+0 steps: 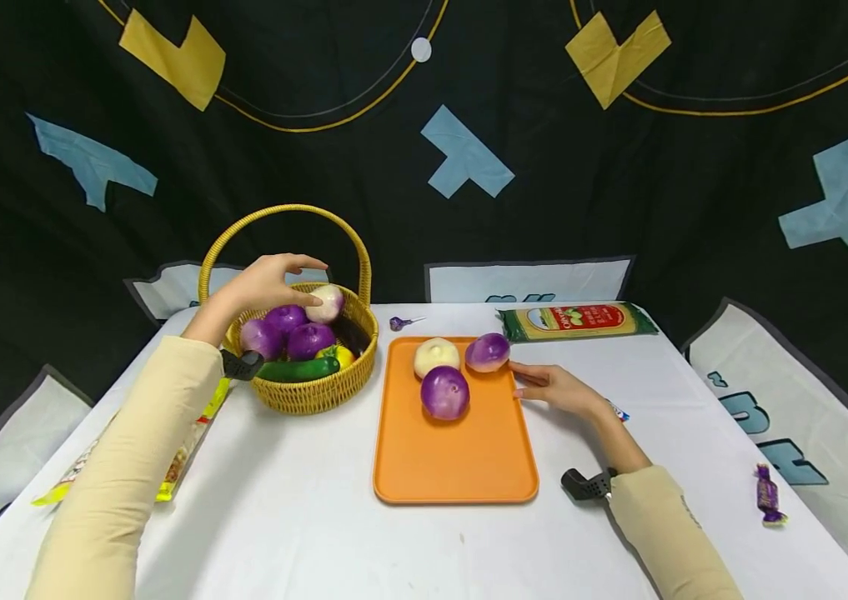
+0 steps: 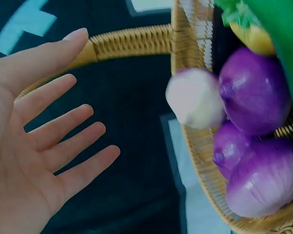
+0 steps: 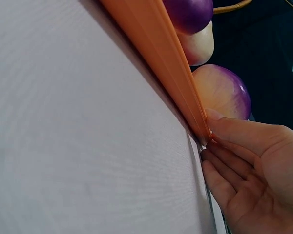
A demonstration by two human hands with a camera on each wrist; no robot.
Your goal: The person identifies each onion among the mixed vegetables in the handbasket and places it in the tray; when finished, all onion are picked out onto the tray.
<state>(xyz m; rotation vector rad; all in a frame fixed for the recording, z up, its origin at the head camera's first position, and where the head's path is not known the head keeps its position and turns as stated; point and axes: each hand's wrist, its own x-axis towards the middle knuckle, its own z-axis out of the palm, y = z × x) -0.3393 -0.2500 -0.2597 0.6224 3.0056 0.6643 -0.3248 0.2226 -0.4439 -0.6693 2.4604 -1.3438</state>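
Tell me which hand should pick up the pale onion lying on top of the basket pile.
Left. The left hand hovers open right beside the pale onion over the basket; the right hand rests by the orange tray.

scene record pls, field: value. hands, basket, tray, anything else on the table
left hand: open, fingers spread over the basket, beside the pale onion, no grip visible
right hand: flat on the table, fingertips at the tray edge
basket: wicker, holds purple onions, a cucumber, something yellow
tray: orange, three onions at its far end
table: white cloth; green packet, wrapped candy
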